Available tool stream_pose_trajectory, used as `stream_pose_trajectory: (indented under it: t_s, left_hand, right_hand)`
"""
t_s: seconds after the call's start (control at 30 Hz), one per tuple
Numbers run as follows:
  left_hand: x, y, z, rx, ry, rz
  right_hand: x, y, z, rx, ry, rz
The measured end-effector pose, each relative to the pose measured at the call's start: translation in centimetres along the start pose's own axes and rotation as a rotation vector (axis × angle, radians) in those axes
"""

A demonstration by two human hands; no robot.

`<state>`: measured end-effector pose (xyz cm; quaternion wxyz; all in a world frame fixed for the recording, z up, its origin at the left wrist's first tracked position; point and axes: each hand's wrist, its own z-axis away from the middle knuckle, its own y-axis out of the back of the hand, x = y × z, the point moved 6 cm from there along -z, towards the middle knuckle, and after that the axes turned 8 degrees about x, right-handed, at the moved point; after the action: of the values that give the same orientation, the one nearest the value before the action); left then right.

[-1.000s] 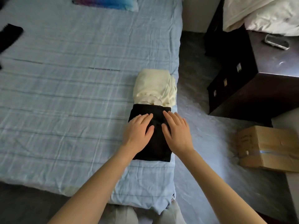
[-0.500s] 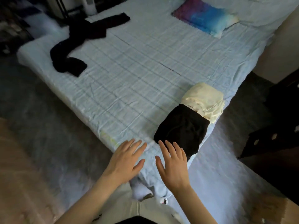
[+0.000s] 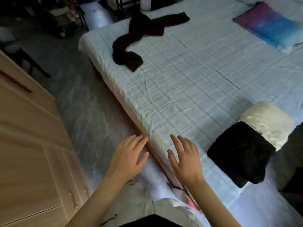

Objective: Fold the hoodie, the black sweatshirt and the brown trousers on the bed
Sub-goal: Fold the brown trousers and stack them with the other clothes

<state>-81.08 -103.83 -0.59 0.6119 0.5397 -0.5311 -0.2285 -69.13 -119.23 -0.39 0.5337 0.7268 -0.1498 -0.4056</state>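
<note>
Three garments lie on the bed (image 3: 188, 82). Item one, the sweatshirt (image 3: 241, 154), is folded into a compact black block at the bed's near right corner, with its nearest end reaching the mattress edge. Item two, the hoodie (image 3: 268, 122), cream in colour, is folded into a similar block and sits directly behind the sweatshirt, touching it; whether the black fabric overlaps the cream I cannot tell. Item three, the trousers (image 3: 139, 38), reads very dark in this light and is not folded: it lies twisted and bunched near the far left corner, one leg stretched towards the head of the bed, well apart from the two folded items. My left hand (image 3: 127, 158) is held flat with the fingers straight and slightly spread, gripping nothing, over the floor (image 3: 78, 104) just beside the bed's long edge. My right hand (image 3: 185, 159) is likewise flat and spread, gripping nothing, over the near edge of the mattress to the left of the sweatshirt; contact with the sheet cannot be confirmed. Neither hand touches a garment. A pillow (image 3: 270, 25) in purple and blue lies at the far right of the bed. A pale wooden cupboard (image 3: 24, 145) stands on the left, across the floor from the bed.
</note>
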Motion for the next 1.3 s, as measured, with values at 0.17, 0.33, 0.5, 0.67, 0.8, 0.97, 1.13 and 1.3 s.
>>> stream_pose_trajectory:
  t_s: [0.17,0.33,0.5,0.67,0.8,0.97,1.13,1.3]
  left_hand:
    - [-10.1,7.1,-1.2,0.075,0.075,-0.060]
    - [-18.0,11.1,-3.0,0.182,0.151,-0.061]
    - [-24.8,10.7,-5.2,0.236,0.268,-0.028]
    - [-32.8,11.0,-12.0,0.219,0.330,-0.044]
    - [-36.8,13.5,-20.5,0.222,0.303,-0.078]
    - [-39.7,16.9,-32.8,0.226,0.217,-0.074]
    - [-41.4,18.4,-43.3,0.223,0.113,-0.038]
    - [-44.6,16.1,-52.4,0.113,-0.037,0.021]
  right_hand:
    - [-9.2,-3.6,-5.7,-0.034,0.063,-0.040]
    - [-15.9,-7.0,-11.8,-0.070,0.172,-0.031]
    - [-18.8,-11.2,-18.4,-0.118,0.221,-0.024]
    - [-21.1,-15.3,-27.6,-0.149,0.194,-0.068]
    - [-23.6,-16.2,-36.6,-0.129,0.209,-0.104]
    - [-25.2,-15.5,-47.3,-0.063,0.181,-0.108]
    - [-25.1,-14.9,-55.1,0.052,0.088,-0.127]
    - [-23.7,-17.3,-60.7,0.082,-0.086,-0.089]
